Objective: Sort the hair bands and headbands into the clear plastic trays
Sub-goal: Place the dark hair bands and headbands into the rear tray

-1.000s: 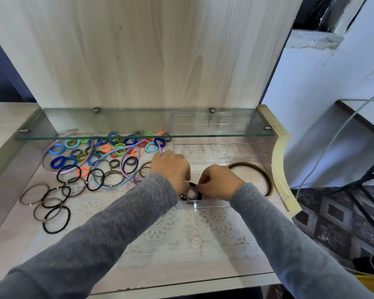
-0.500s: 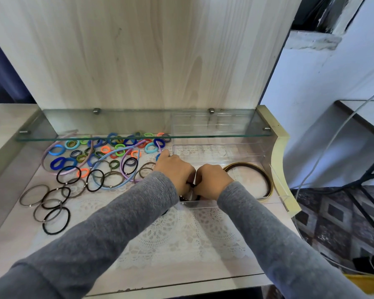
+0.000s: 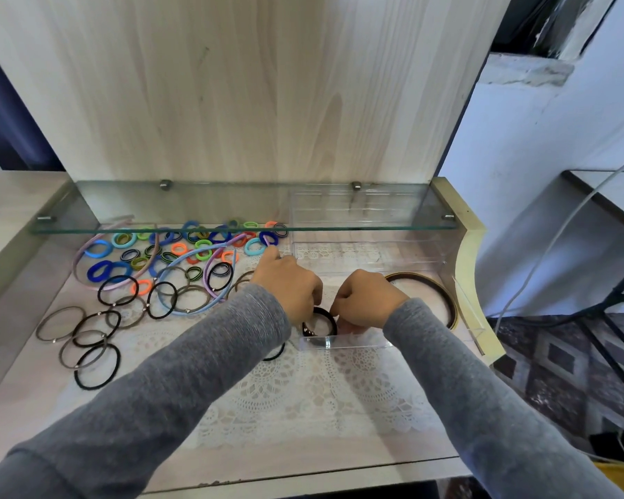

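Observation:
A clear plastic tray (image 3: 343, 342) lies on the lace mat at the right. In its front left corner sits a black hair band (image 3: 320, 316) with small metal beads. My left hand (image 3: 289, 288) and my right hand (image 3: 368, 300) curl down over it from either side, fingertips pinching its rim. A brown headband (image 3: 444, 295) lies in the same tray, to the right. Loose coloured hair bands (image 3: 181, 252), pastel headbands (image 3: 195, 308) and thin black and grey elastics (image 3: 87, 340) are spread over the table at the left.
A glass shelf (image 3: 231, 229) hangs low over the back of the table. A second clear tray (image 3: 368, 248) stands under it, behind my hands. One black elastic (image 3: 276, 354) peeks out beneath my left forearm. The desk's raised cream edge (image 3: 465, 268) bounds the right side.
My hands closed together over the black band half a second ago and have now drawn slightly apart, showing the band's ring between them.

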`<move>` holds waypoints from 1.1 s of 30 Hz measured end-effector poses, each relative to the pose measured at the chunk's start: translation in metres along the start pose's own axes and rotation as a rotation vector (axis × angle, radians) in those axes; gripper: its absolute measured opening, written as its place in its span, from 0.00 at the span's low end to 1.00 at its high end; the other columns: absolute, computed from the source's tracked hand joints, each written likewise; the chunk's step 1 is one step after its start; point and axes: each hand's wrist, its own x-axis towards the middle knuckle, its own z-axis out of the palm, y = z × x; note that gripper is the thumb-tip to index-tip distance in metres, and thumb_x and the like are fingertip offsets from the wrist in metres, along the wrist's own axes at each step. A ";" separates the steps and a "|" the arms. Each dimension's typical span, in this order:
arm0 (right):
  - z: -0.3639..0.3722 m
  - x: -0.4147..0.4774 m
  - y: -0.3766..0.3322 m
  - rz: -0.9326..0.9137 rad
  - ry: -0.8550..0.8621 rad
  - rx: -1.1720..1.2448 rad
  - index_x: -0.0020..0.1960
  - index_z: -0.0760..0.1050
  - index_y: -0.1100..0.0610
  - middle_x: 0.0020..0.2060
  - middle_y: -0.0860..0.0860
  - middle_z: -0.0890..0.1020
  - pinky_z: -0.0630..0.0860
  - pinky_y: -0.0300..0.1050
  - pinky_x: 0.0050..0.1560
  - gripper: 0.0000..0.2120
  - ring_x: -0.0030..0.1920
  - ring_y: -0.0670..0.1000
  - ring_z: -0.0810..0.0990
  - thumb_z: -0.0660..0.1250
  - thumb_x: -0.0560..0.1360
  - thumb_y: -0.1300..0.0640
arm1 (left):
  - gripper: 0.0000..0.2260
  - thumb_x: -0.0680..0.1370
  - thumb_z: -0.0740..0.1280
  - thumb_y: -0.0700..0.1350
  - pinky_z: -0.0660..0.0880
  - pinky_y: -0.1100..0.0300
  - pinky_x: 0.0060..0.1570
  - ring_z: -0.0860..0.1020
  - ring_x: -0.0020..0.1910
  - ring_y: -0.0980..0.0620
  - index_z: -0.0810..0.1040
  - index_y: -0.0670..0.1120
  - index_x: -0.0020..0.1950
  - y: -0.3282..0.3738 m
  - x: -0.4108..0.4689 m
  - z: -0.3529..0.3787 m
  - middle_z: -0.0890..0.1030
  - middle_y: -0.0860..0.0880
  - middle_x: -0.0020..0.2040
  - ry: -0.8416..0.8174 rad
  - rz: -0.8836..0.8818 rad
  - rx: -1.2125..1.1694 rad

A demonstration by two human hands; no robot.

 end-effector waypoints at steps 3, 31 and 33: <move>0.000 0.001 0.001 0.030 0.010 0.025 0.46 0.80 0.63 0.40 0.57 0.84 0.82 0.51 0.46 0.10 0.42 0.55 0.83 0.60 0.72 0.63 | 0.12 0.79 0.58 0.47 0.59 0.51 0.55 0.71 0.49 0.52 0.78 0.60 0.56 0.001 -0.001 0.005 0.76 0.55 0.42 0.006 0.026 0.063; 0.013 -0.007 -0.001 -0.045 0.160 -0.090 0.50 0.79 0.57 0.48 0.53 0.81 0.78 0.45 0.47 0.13 0.45 0.52 0.79 0.57 0.73 0.63 | 0.22 0.73 0.54 0.42 0.61 0.53 0.57 0.73 0.60 0.53 0.74 0.59 0.61 -0.014 -0.027 0.039 0.74 0.59 0.62 0.388 -0.001 -0.299; 0.018 -0.010 -0.007 -0.084 0.275 -0.109 0.52 0.78 0.56 0.49 0.53 0.80 0.78 0.46 0.48 0.12 0.46 0.52 0.78 0.58 0.73 0.61 | 0.21 0.71 0.53 0.44 0.65 0.52 0.55 0.74 0.58 0.52 0.76 0.56 0.60 -0.017 -0.035 0.049 0.75 0.57 0.60 0.520 -0.046 -0.355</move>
